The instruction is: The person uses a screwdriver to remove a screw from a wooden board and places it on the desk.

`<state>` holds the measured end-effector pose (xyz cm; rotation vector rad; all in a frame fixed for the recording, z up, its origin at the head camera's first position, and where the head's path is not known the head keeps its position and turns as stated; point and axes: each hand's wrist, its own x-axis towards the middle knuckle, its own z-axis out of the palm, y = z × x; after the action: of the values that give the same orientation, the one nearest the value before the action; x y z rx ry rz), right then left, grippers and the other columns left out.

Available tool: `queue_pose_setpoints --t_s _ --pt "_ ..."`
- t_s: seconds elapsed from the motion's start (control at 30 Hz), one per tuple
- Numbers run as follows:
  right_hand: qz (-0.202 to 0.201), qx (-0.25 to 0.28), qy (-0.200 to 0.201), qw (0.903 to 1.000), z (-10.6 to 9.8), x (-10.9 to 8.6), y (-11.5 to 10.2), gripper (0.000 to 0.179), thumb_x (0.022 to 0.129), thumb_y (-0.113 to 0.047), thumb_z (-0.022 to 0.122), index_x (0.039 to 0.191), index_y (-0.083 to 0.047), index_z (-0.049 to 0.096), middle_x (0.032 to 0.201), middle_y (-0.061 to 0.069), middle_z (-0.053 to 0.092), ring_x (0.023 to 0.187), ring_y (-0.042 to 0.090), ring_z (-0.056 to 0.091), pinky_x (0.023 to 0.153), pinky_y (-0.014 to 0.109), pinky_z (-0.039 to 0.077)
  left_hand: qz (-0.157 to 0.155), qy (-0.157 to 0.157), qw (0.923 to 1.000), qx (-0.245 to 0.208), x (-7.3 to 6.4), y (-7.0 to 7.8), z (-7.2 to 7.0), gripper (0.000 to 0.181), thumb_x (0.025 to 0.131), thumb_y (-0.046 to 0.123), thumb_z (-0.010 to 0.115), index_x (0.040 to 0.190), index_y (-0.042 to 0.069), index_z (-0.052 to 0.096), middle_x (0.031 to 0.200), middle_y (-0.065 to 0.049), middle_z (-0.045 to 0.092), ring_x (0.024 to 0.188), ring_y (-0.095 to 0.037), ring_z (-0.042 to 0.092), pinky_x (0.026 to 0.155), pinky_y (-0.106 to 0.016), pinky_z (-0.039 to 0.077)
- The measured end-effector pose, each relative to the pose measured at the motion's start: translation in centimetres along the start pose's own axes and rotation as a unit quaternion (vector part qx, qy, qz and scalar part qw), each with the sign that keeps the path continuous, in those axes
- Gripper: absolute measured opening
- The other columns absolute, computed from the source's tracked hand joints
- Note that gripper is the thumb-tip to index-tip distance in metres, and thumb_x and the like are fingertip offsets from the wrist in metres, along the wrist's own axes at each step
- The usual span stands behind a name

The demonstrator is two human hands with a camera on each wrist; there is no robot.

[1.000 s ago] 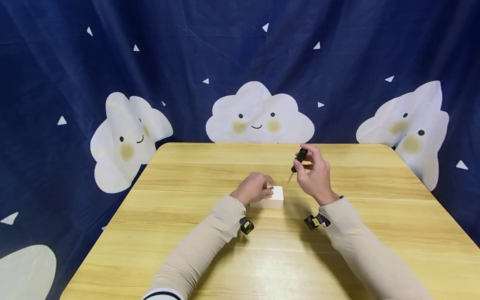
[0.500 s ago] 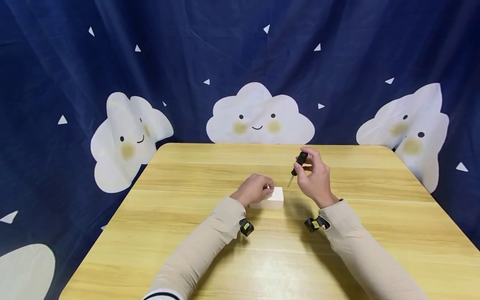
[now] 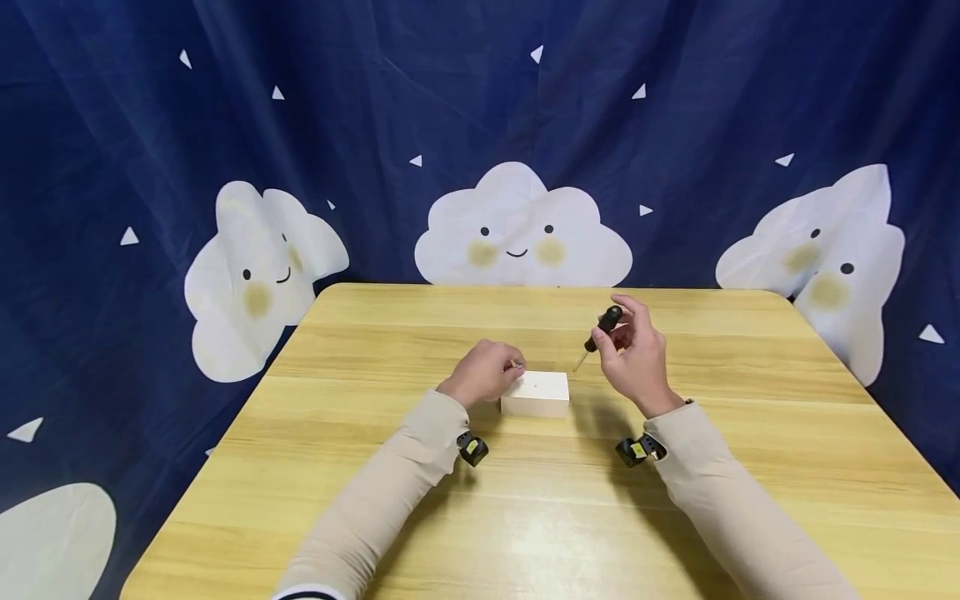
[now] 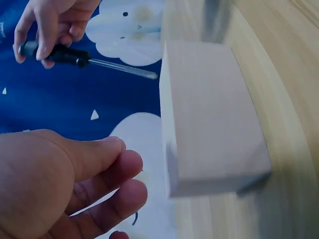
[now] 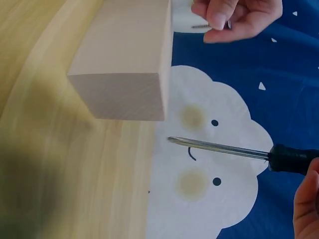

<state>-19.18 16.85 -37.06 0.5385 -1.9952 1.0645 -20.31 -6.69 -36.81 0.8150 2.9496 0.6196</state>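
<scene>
A pale wooden block [image 3: 535,406] sits on the table, with a small dark spot near the middle of its top. At the block's left end, my left hand [image 3: 482,372] pinches a screw [image 5: 201,26] between thumb and fingertips; the right wrist view shows its threaded shank sticking out. My fingers cover the screw in the left wrist view. My right hand [image 3: 636,363] grips the black handle of a screwdriver [image 3: 603,329], off the block's right side. The metal shaft [image 5: 219,147] slants down, its tip apart from the block.
Both hands are above a light wooden table [image 3: 510,517] with rounded far corners. Behind its far edge hangs a dark blue curtain [image 3: 480,92] printed with white clouds. Each wrist carries a small black camera [image 3: 472,450].
My left hand has moved left from over the block's top with the screw, which stood at the block's top one second ago. My right hand with the screwdriver has barely shifted.
</scene>
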Motion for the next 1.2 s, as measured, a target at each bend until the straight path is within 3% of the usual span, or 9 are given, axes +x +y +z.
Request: queue_pose_setpoints --t_s 0.23,0.37,0.6,0.83,1.03,1.2 --pt "0.004 0.008 -0.012 0.9999 -0.3 -0.8 0.7 0.036 0.078 0.012 0.071 0.111 0.007 0.056 0.089 0.017 0.066 0.057 0.024 0.063 0.055 0.008 0.042 -0.019 0.007 0.9998 0.001 -1.1 -2.2 -0.4 0.013 0.096 0.012 0.061 0.097 0.009 0.074 0.090 0.000 0.069 0.076 -0.012 0.058 0.075 -0.028 0.051" --pt "-0.001 0.000 -0.022 0.9998 -0.4 -1.2 1.3 0.030 0.076 0.012 0.073 0.102 0.006 0.058 0.082 0.016 0.065 0.055 0.022 0.061 0.054 0.009 0.042 -0.034 0.014 0.9993 -0.003 -1.7 -3.4 -0.4 0.016 0.096 0.009 0.059 0.101 0.007 0.074 0.096 -0.003 0.070 0.082 -0.014 0.061 0.079 -0.030 0.052" --pt "-0.009 -0.012 -0.053 0.9985 -0.3 -2.4 2.2 0.027 0.075 0.014 0.074 0.098 0.006 0.062 0.085 0.017 0.066 0.063 0.023 0.065 0.061 0.006 0.046 -0.072 -0.014 0.9972 -0.012 -2.3 -4.3 -0.2 0.023 0.098 0.017 0.058 0.113 0.005 0.070 0.105 -0.006 0.070 0.097 -0.021 0.063 0.087 -0.034 0.051" --pt "-0.052 -0.047 -0.099 0.9926 -0.1 -3.5 2.8 0.025 0.073 0.015 0.074 0.094 0.002 0.067 0.089 0.015 0.067 0.067 0.019 0.064 0.056 0.024 0.054 -0.077 -0.024 0.9968 -0.003 -2.5 -4.9 0.4 0.019 0.097 0.013 0.060 0.111 0.006 0.071 0.103 -0.004 0.070 0.095 -0.019 0.063 0.087 -0.032 0.051" --pt "-0.033 -0.070 -0.180 0.9807 -0.4 -4.0 2.4 0.022 0.075 0.012 0.074 0.095 0.002 0.071 0.094 0.015 0.065 0.069 0.019 0.064 0.057 0.030 0.056 -0.082 -0.035 0.9960 -0.006 -2.4 -5.1 0.6 0.006 0.090 0.007 0.069 0.094 0.010 0.066 0.081 0.002 0.063 0.079 -0.015 0.058 0.076 -0.029 0.050" --pt "0.024 -0.094 -0.293 0.9514 -0.4 -3.9 2.0 0.026 0.077 0.004 0.074 0.103 0.004 0.071 0.104 0.021 0.062 0.081 0.028 0.064 0.068 0.037 0.057 -0.082 -0.046 0.9955 -0.017 -2.3 -5.1 0.5 0.009 0.088 0.006 0.071 0.091 0.010 0.064 0.076 0.003 0.060 0.075 -0.014 0.056 0.073 -0.029 0.049"
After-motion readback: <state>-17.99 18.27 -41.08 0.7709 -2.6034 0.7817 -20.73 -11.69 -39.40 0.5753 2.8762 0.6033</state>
